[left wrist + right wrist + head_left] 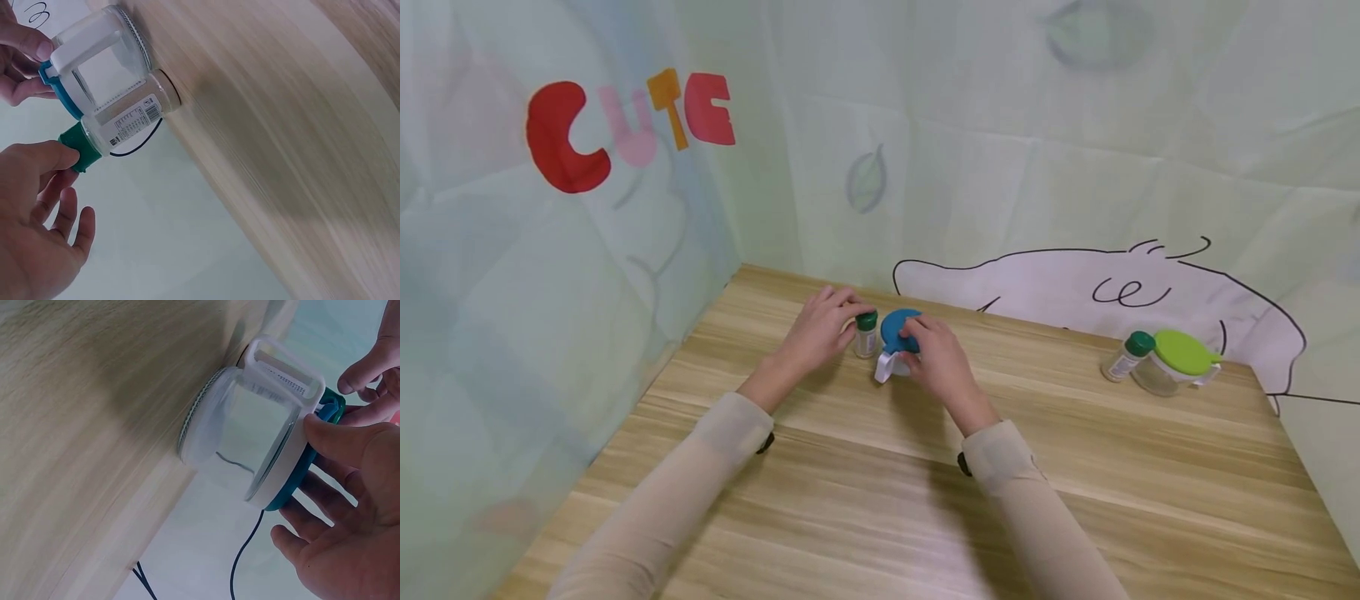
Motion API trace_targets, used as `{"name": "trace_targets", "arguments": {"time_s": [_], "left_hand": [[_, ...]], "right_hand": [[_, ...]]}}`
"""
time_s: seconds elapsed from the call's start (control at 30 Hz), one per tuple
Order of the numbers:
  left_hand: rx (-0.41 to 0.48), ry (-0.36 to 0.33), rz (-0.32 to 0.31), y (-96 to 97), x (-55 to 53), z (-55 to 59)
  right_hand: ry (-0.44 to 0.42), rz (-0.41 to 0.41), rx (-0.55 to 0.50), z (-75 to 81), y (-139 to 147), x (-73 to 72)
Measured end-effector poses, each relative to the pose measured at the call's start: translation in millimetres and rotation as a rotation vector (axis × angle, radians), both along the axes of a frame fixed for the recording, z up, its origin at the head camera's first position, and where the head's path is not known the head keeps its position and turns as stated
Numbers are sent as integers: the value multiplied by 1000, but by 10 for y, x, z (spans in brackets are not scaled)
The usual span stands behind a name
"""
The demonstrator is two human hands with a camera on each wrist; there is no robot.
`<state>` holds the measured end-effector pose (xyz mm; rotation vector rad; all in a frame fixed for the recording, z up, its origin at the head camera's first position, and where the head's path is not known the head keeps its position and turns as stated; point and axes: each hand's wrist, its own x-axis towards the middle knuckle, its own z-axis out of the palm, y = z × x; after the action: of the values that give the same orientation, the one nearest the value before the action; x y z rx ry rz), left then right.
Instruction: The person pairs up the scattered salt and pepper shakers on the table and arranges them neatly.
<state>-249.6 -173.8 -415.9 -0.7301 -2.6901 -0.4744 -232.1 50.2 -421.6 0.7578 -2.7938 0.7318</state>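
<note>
My left hand point(820, 332) pinches the green cap point(80, 147) of a small clear spice bottle point(865, 342) between thumb and fingers. Tan contents and a barcode label show through its side in the left wrist view. Close beside it, on the right, stands a clear jar point(206, 428) with a white handle point(284, 375) and a blue lid point(898, 325). My right hand point(946, 360) grips that lid at its rim, thumb on one side and fingers on the other. Both containers stand upright on the wooden table.
Toward the right rear of the wooden table point(850, 508) stand a jar with a lime-green lid point(1186, 352) and another green-capped bottle point(1123, 364), side by side. Printed cloth walls point(1000, 183) rise behind and left of the table, with "CUTE" lettering point(568, 137).
</note>
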Motion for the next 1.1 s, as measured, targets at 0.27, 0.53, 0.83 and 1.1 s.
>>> {"name": "trace_targets", "arguments": {"time_s": [0.27,0.53,0.83,1.1], "left_hand": [[-54,20,6,25,1,-10],[-24,-29,27,25,14,25],[80,-34,-22,-1,-6,42],[107,-51,-100,-70,-28,22]], "right_hand": [[-46,-16,-4,5,-28,-7],[-57,-7,9,15,-36,-13],[-65,-9,25,61,-37,-14],[-79,-13,52,68,-32,-32]]}}
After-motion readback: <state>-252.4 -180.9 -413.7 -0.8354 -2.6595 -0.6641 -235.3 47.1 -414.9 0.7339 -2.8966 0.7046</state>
